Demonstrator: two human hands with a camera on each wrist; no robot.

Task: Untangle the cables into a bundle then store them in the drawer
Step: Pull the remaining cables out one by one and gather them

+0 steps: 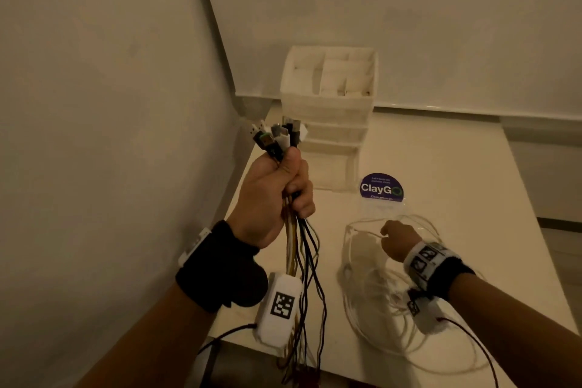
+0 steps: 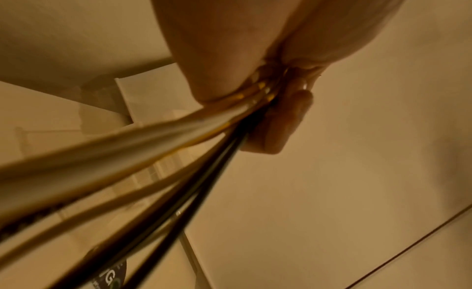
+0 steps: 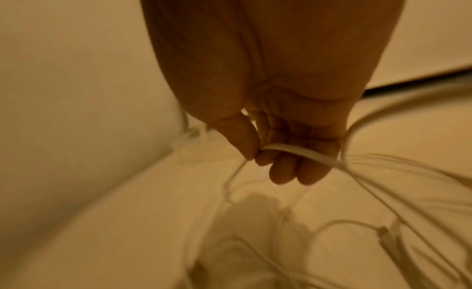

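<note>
My left hand [image 1: 277, 189] is raised over the table's left side and grips a bundle of cables [image 1: 304, 249] near their plugs [image 1: 278, 135], which fan out above my fist. Black, yellow and white strands [image 2: 143, 162] hang down from the fist [image 2: 255, 75] past the table edge. My right hand [image 1: 397, 239] is lower, over a loose heap of white cables [image 1: 390, 302] on the table. It pinches one white cable [image 3: 293, 151] between thumb and fingers [image 3: 283, 172]. A white drawer unit [image 1: 330, 113] stands at the back, its bottom drawer [image 1: 333, 167] pulled out.
A round purple ClayGo sticker [image 1: 381, 187] lies on the white table [image 1: 456, 173] right of the open drawer. A wall [image 1: 110, 104] runs close along the left side. The table's front edge [image 1: 346, 375] is near my arms.
</note>
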